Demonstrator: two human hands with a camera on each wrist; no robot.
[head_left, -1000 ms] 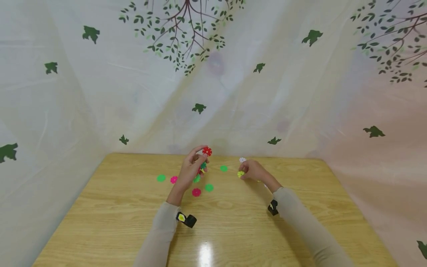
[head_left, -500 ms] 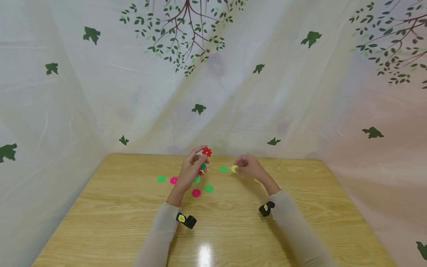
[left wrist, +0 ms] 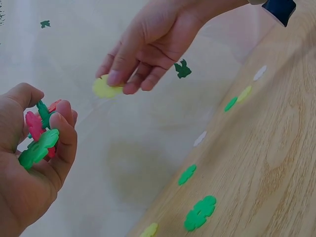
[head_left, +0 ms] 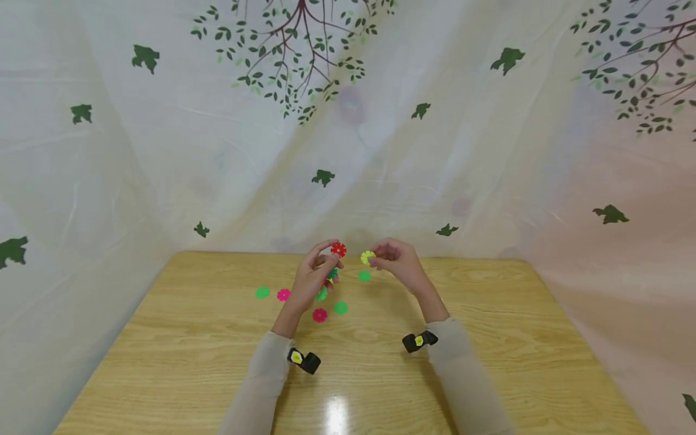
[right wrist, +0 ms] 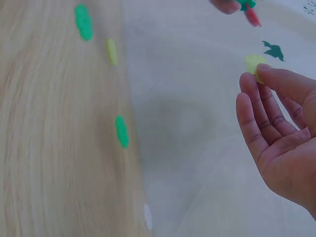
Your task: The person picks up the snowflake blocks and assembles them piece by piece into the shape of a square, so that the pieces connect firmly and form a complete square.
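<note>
My left hand (head_left: 311,275) grips a cluster of joined snowflake discs above the table. A red disc (head_left: 338,249) tops this cluster, with a pink disc (left wrist: 33,124) and a light green disc (left wrist: 39,149) below it in the left wrist view. Curled fingers hide part of the cluster. To its right, my right hand (head_left: 405,266) pinches a single yellow snowflake disc (head_left: 367,257) by its edge between thumb and fingers. The yellow disc is raised off the table, a short gap away from the red one.
Loose discs lie flat on the wooden table (head_left: 217,362): green (head_left: 340,307), pink (head_left: 319,315) and others near the left hand. White discs (left wrist: 259,73) and a yellow disc (left wrist: 244,94) lie along the far edge. A patterned curtain (head_left: 261,181) hangs behind the table.
My right hand has carried the yellow disc leftward and up from the right side of the table, close to the cluster. The left hand has stayed almost still.
</note>
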